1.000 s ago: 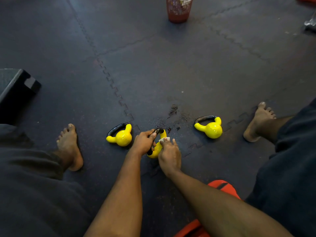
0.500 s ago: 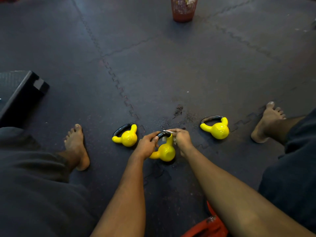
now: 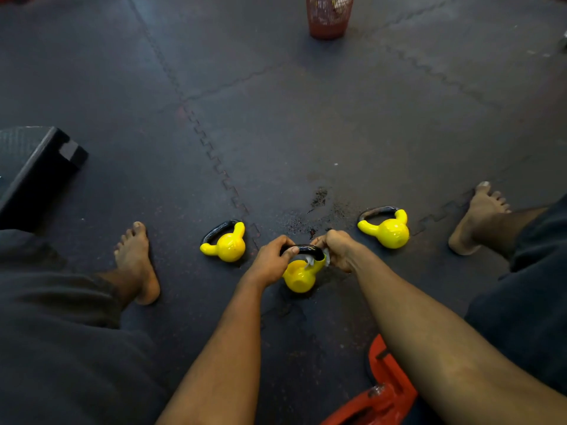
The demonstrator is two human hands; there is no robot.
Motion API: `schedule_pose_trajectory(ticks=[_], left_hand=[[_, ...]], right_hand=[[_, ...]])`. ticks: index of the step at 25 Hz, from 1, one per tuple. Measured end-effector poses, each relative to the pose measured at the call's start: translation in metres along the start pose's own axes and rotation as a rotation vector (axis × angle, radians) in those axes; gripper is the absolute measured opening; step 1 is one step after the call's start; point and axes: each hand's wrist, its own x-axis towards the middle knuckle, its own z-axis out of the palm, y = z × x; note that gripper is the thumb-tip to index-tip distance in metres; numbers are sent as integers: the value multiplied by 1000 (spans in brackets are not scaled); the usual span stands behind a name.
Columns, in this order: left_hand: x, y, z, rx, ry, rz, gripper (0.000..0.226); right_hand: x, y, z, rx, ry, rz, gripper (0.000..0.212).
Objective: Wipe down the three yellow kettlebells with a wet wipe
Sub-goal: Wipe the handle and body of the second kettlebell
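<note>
**Q:** What has changed between the hands?

**A:** The left hand (image 3: 270, 260) grips the left end of the black handle (image 3: 306, 249), as it did a second ago. The right hand (image 3: 336, 251) then lay over the yellow body with the wipe under its fingers. It has since moved up to the handle's right end. Its fingers now curl round the bar, with the wipe (image 3: 310, 260) bunched against it and a white corner hanging below. The kettlebell (image 3: 299, 279) has swung from a sideways tilt to body-towards-the-person. It appears to rest on the floor (image 3: 337, 133), just below both hands.

**Q:** What does this mean for the task?

**A:** On this kettlebell, wiping seems to have passed from the body to the handle, so it is probably near done. The stretch of handle under the left hand is covered, and reaching it would call for a change of grip. The second kettlebell (image 3: 227, 245) lies to the left of the left hand, and the third kettlebell (image 3: 388, 231) to the right of the right hand. Neither hand touches them. Whether either has been wiped cannot be told.
</note>
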Motion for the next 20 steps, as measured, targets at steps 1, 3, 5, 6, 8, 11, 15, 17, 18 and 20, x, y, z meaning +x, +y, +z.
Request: schedule_pose_trajectory(ticks=[1, 3, 5, 6, 8, 11, 15, 17, 18, 20], left_hand=[[0, 1, 1, 1, 7, 1, 13], [0, 1, 2, 5, 17, -11, 12], [-1, 0, 2, 0, 31, -21, 10], [-1, -1, 1, -2, 35, -23, 10], [-2, -2, 1, -14, 34, -34, 11], [-3, -2, 3, -31, 56, -51, 13], [-3, 0, 5, -32, 116, -89, 14], [-2, 0, 6, -31, 124, -92, 15], [-2, -1, 6, -32, 127, -93, 15], [-1, 0, 6, -44, 138, -104, 15]], right_hand=[[1, 1, -1, 25, 16, -1, 23], [4, 4, 1, 90, 82, -9, 22], [1, 5, 5, 155, 145, -20, 22], [-1, 5, 6, 174, 172, -29, 23], [-6, 5, 7, 222, 201, -32, 28], [-3, 5, 10, 275, 220, -3, 27], [15, 1, 4, -129, 254, 30, 26], [11, -9, 3, -269, 273, 5, 28], [8, -15, 4, -390, 285, -28, 29], [-1, -21, 9, -479, 283, -79, 30]])
